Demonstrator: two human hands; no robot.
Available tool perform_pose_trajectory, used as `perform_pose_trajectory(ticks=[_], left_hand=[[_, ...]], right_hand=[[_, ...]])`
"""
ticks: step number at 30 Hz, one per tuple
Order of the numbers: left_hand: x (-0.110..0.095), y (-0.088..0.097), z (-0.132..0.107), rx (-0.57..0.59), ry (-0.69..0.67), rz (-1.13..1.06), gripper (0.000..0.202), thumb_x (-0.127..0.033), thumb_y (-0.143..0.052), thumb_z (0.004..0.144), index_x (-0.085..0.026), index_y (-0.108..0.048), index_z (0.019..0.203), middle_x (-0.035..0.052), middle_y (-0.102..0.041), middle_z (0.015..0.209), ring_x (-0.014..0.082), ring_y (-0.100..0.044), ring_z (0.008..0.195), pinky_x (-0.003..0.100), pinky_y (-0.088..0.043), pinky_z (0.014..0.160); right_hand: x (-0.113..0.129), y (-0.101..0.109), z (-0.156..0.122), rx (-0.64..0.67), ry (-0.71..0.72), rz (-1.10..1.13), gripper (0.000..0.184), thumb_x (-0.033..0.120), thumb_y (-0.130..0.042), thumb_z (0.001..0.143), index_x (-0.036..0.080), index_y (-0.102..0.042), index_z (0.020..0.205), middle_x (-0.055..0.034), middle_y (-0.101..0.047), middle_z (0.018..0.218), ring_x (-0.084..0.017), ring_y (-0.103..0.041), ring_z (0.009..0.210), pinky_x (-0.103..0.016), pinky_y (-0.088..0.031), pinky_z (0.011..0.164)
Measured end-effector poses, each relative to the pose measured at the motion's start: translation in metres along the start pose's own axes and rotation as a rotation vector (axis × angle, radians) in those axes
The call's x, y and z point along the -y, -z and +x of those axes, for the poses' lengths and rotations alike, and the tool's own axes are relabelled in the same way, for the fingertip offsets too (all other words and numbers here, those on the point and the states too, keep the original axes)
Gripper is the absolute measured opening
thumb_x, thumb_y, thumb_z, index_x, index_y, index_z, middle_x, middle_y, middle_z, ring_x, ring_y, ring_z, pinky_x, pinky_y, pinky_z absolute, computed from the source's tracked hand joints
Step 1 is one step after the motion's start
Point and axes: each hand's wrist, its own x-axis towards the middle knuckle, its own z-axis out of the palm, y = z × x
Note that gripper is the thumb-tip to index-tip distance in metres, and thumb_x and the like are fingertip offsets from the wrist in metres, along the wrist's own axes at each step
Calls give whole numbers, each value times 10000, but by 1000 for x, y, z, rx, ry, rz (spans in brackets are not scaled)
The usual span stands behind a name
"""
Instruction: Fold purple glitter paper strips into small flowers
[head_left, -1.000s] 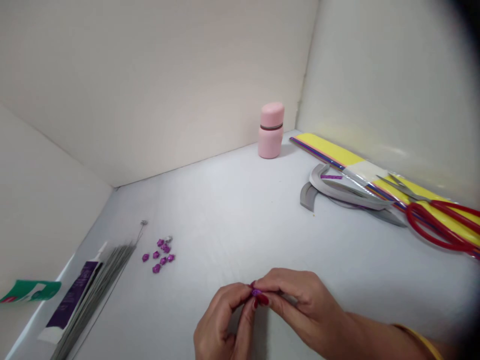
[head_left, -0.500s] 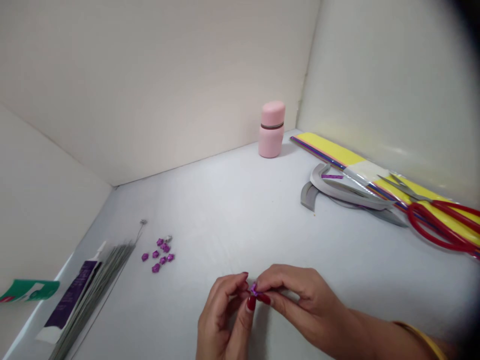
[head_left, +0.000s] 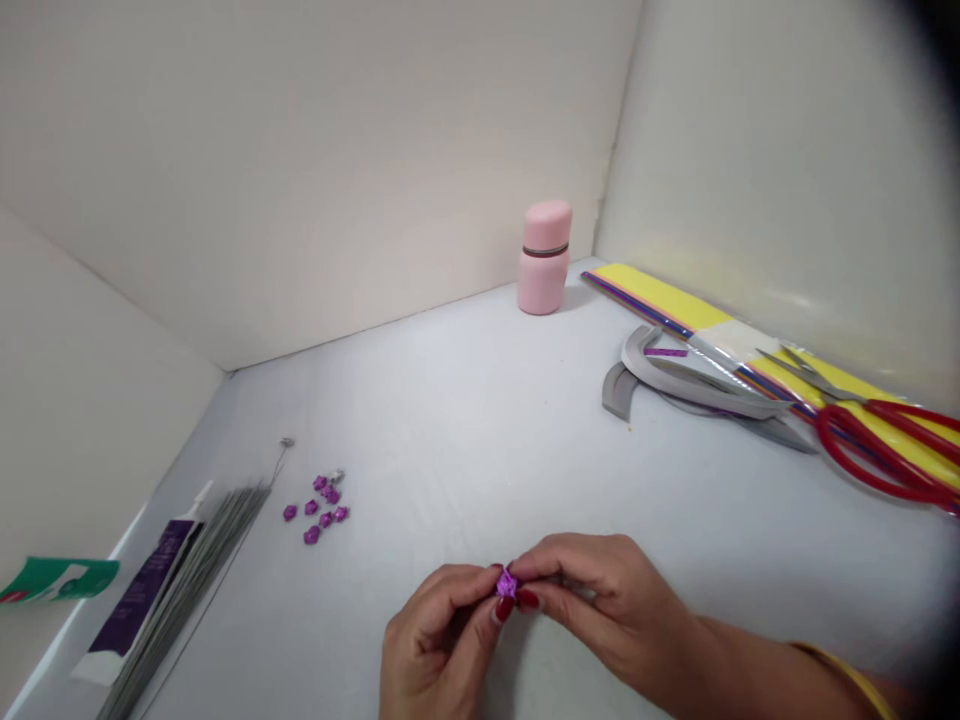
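Note:
Between my fingertips is a small purple folded paper star (head_left: 508,584), low in the middle of the view. My left hand (head_left: 442,635) pinches it from the left with thumb and forefinger. From the right, my right hand (head_left: 600,595) grips its other side, also between thumb and forefinger. Parts of the star are covered by my fingers. Several similar purple stars (head_left: 311,508) lie loose on the table to the left, with a silvery one (head_left: 337,476) beside them.
At the left lie a bundle of thin wires (head_left: 195,580) and a purple-and-white tube (head_left: 142,600). A pink flask (head_left: 544,258) stands at the back. On the right are grey paper strips (head_left: 690,385), red-handled scissors (head_left: 862,440) and a packet of coloured paper strips (head_left: 660,295).
The purple star has turned and shows more of its face. My left forefinger has come down onto it, and the left hand has shifted slightly left. My right hand has barely moved.

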Motion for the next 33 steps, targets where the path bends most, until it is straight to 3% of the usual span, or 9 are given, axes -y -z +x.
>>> perform_pose_trajectory(ticks=[6, 17, 21, 25, 33], left_hand=[[-2, 4, 0, 13, -56, 121, 181, -153, -636, 762, -267, -728, 868, 6, -733, 830, 133, -666, 744, 184, -507, 657], [2, 6, -2, 22, -302, 377, 194, -231, -546, 843, -277, -670, 986, -6, -717, 859, 122, -649, 768, 170, -494, 673], [1, 6, -1, 39, -290, 382, 164, -239, -557, 837, -263, -672, 952, -6, -716, 830, 117, -648, 730, 165, -494, 656], [-2, 6, 0, 33, -302, 407, 154, -233, -542, 841, -249, -681, 905, 3, -712, 787, 123, -647, 685, 174, -500, 626], [-2, 7, -1, 31, -266, 362, 144, -179, -582, 808, -232, -693, 883, 10, -717, 781, 126, -647, 686, 178, -498, 619]], right_hand=[[1, 0, 2, -7, 17, 6, 165, 166, -559, 829, 206, -689, 924, -3, -728, 807, -114, -662, 712, -172, -502, 658], [-1, 0, 0, 22, -11, 39, 167, 161, -545, 831, 196, -698, 886, -12, -726, 754, -116, -664, 666, -175, -509, 625], [-1, -1, -1, 11, -10, 44, 148, 175, -551, 830, 186, -695, 863, -16, -723, 731, -117, -661, 647, -172, -509, 610], [0, -1, -2, -25, 42, 43, 166, 198, -555, 836, 181, -669, 956, -29, -728, 802, -123, -671, 699, -172, -516, 653], [1, 2, -1, 14, 85, -5, 184, 175, -538, 845, 190, -701, 929, -27, -725, 749, -118, -659, 650, -171, -501, 614]])
